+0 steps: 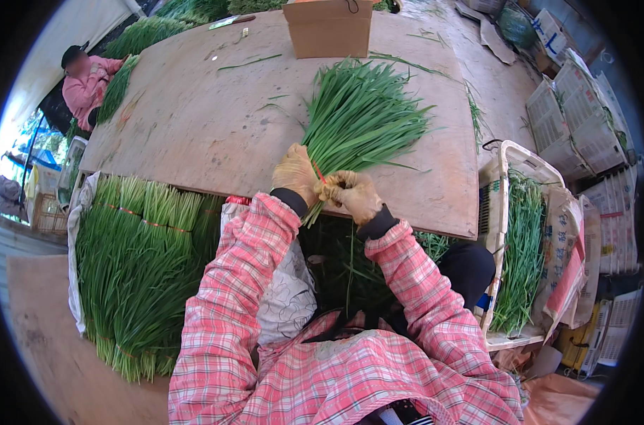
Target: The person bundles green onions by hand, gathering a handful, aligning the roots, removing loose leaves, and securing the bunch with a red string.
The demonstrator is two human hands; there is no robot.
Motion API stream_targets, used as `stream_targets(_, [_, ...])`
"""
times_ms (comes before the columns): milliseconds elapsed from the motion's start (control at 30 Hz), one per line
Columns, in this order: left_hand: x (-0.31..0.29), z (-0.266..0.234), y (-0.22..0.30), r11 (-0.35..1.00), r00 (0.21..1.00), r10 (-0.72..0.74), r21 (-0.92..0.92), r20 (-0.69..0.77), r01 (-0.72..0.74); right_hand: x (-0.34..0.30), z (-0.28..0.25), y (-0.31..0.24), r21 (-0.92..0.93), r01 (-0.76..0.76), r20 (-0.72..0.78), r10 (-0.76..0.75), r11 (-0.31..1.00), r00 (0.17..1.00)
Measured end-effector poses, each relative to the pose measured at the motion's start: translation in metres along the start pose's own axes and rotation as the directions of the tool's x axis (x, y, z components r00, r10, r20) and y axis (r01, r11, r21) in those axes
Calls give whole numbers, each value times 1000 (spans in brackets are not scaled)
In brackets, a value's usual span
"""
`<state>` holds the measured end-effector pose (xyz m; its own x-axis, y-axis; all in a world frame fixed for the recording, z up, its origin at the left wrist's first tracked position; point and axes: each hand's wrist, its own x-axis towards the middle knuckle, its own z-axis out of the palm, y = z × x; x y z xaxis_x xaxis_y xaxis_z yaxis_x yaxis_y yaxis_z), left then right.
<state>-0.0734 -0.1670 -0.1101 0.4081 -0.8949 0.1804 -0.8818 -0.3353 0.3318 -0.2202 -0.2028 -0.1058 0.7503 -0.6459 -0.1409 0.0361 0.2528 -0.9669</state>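
Observation:
A thick bunch of long green chives (361,117) lies on a brown wooden board (194,120), leaves fanned toward the far side. My left hand (295,173), in a tan glove, grips the bunch near its cut end. My right hand (354,195), also gloved, is closed at the same end, pinching a thin red band (319,172) that runs around the stems. Both hands touch each other at the board's near edge. My sleeves are pink plaid.
Tied chive bundles (134,269) are stacked at my left. A white crate (502,159) with more chives (523,248) stands at my right. A cardboard box (329,28) sits at the board's far edge. Another person in pink (88,78) works far left. Folded cartons (584,113) pile up on the right.

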Motion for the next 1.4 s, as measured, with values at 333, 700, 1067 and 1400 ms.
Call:
stream_targets(333, [2,-21,17,957,964,110,-288,243,-37,61,21,-13,6,41,-273,-37,999,961])
stream_targets(700, [51,12,-74,-18,711,267,-735,650,678,77,21,-10,-401,-59,-297,-69,914,952])
stream_targets(1067, [58,51,-88,141,904,113,-907,413,397,70,29,-14,-419,-66,-313,-76,906,947])
stream_targets(1400, [39,52,-63,169,940,-287,-956,184,238,87,22,6,-799,202,-83,-437,567,896])
